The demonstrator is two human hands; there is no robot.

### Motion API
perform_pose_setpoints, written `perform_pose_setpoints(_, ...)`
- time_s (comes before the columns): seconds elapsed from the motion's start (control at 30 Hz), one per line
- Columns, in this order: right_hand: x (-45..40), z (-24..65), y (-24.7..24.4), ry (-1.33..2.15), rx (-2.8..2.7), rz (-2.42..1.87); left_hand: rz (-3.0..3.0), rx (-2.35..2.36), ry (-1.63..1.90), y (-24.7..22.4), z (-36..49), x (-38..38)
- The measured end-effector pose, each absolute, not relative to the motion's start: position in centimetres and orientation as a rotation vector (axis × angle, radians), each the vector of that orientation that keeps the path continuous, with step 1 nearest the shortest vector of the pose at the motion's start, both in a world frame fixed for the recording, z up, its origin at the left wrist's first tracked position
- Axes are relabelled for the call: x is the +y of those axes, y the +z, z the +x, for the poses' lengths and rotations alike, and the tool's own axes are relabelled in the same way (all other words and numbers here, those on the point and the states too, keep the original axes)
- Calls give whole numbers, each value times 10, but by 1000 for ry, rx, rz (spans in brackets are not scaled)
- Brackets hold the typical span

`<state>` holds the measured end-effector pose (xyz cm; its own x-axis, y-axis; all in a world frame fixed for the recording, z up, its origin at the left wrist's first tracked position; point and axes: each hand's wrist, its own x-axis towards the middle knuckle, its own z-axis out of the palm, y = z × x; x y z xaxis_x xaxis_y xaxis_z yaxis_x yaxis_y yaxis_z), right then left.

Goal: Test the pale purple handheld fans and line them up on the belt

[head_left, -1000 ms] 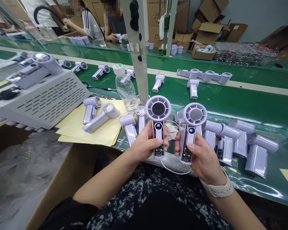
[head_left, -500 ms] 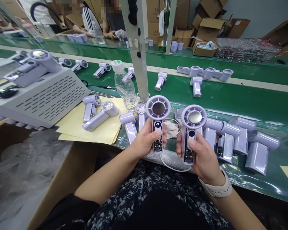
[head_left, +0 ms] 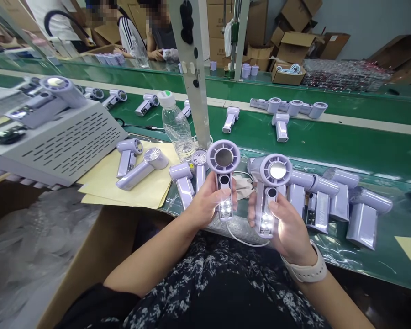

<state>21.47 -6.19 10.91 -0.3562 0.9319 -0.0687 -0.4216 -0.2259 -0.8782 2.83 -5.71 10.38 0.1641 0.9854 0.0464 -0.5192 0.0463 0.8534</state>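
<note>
My left hand [head_left: 207,199] is wrapped round the handle of a lilac handheld fan [head_left: 223,160], thumb on its front below a dark round display. A second lilac handheld fan [head_left: 276,171] is in my right hand [head_left: 289,224], the thumb likewise on the handle's front. Both fans stand upright with their round heads facing me. White lights glow on the exposed circuit boards in the lower handles. Right of my right hand lie several more lilac fans [head_left: 363,224]. Beside my left hand another fan [head_left: 182,178] rests on the bench.
A clear plastic bottle [head_left: 178,128] stands by a metal post [head_left: 195,91]. Fans lie on yellow paper [head_left: 147,196] beside a vented grey box [head_left: 68,146]. More fans sit on the green conveyor [head_left: 253,130]. People work across the line. Plastic bags [head_left: 37,242] fill the lower left.
White lights have come on in both fan handles, and the number on the left fan's display has gone dark. The right fan has turned a little. Both hands keep their grip.
</note>
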Motion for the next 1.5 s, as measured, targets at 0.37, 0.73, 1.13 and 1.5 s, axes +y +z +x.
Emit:
perform_pose_setpoints(0.37,-64,200,104,1721,-1130,-817,817,506,1218,95,24,-57)
perform_pose_setpoints(0.73,4,187,85,24,-2187,-1160,623,368,1178,93,-10,-80)
perform_pose_setpoints(1.13,-31,198,123,1499,-1520,-794,698,459,998,88,11,-85)
perform_pose_setpoints(1.5,-34,173,110,1227,-1873,-980,680,527,825,72,-33,-91)
